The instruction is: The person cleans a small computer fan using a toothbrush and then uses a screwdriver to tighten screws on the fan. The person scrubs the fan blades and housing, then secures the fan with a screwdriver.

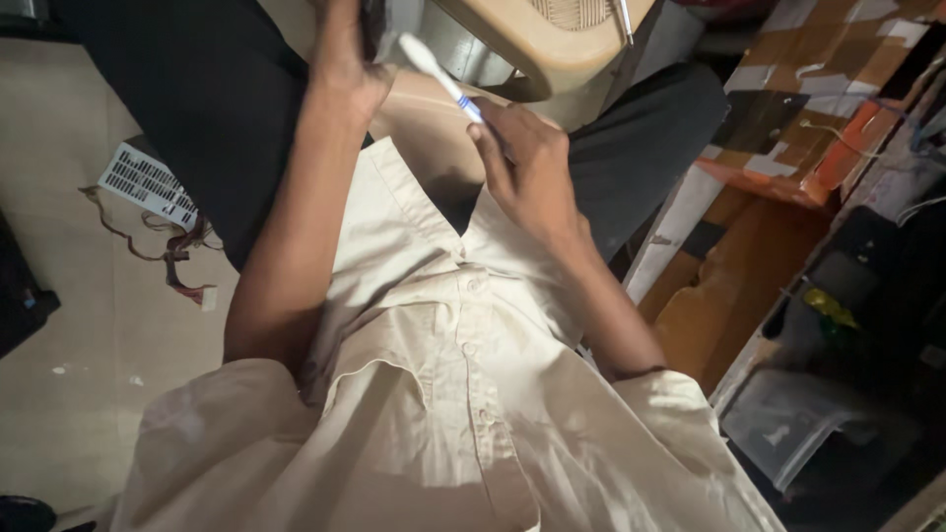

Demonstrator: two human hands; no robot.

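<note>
1. White and blue plastic marks the toothbrush [443, 77] that your right hand [527, 163] holds: the fingers are closed around the blue end of the handle, and the white head end slants up and to the left.
2. Your left hand [343, 54] reaches to the top edge of the view and sits against a dark part of the beige plastic appliance housing [552, 44]; the fingers are cut off by the frame, so you cannot tell how firmly they grip or whether they only press.
3. The brush head lies just beside your left hand, in front of the grey inner area of the housing.
4. Your cream button-up shirt [443, 394] fills the lower middle, and your black trousers [217, 108] show on both sides of the housing.
5. A white slotted panel with loose wires [148, 185] lies on the pale tiled floor [69, 325] at the left.
6. Taped brown cardboard boxes [788, 118] sit at the right, well apart from both hands.
</note>
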